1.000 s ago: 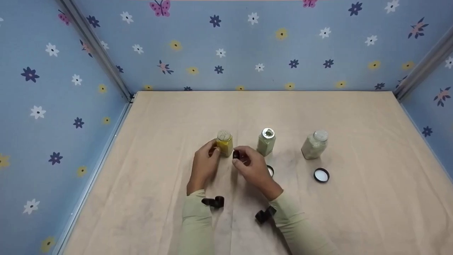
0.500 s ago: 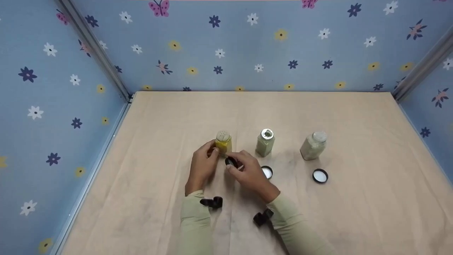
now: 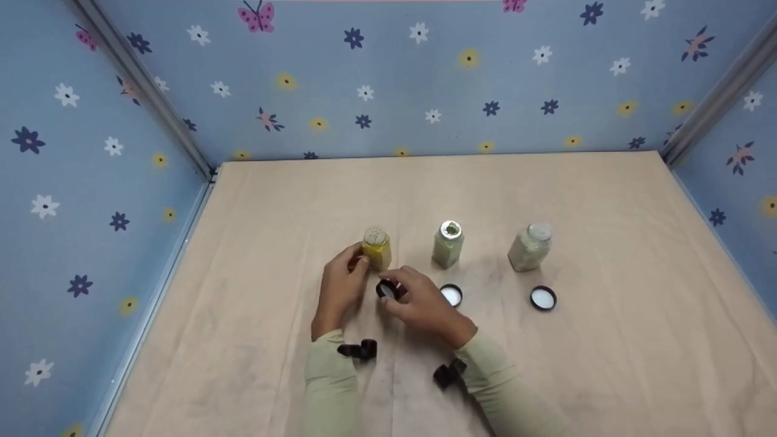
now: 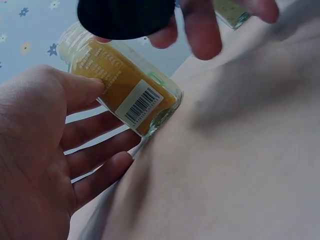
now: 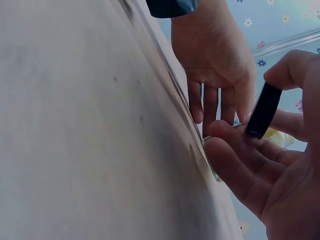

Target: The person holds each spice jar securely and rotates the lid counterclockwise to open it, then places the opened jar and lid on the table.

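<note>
My left hand holds a glass spice jar of yellow powder by its side, thumb on the near face and fingers behind. The jar stands upright on the cloth, its perforated shaker top uncovered. In the left wrist view a barcode label shows low on the jar. Just in front of it, my right hand pinches a round black cap on edge between thumb and index finger. In the head view the cap's paler inner side faces up and left.
A jar of green herbs with torn foil round its mouth stands to the right. Farther right is a jar of pale contents. Two black caps, one nearer and one farther right, lie white side up before them.
My right hand has moved down and left, away from the jar's side, and the cap has turned from edge-on to show its inside. My left hand keeps its hold on the jar.
</note>
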Motion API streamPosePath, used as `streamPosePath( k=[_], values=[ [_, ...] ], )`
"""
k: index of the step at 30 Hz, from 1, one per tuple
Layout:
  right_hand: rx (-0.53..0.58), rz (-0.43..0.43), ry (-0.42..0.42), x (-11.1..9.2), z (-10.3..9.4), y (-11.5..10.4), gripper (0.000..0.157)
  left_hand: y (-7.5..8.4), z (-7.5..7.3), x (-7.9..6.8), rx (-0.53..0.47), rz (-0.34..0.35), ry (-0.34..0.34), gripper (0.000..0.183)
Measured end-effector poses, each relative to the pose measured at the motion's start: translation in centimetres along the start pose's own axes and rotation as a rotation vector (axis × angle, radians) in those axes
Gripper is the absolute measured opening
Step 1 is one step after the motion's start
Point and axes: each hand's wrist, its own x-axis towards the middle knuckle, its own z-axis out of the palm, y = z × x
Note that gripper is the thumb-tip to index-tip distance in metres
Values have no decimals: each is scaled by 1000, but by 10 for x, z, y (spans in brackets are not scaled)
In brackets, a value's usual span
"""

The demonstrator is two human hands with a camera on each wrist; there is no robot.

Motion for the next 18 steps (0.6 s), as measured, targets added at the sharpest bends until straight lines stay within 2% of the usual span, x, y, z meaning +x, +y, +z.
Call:
streamPosePath(
  k=[5,10,18],
  values=[
    [-52,-18,-65,-1,1,0,49,0,-2,-1,4,-1,-14,37],
    [-93,-1,-149,-3,0,-2,55,1,-1,-1,33,-16,-12,37],
    [-170,-2,-203,-3,1,-5,56,1,-1,-1,31,-12,-3,37]
  ],
)
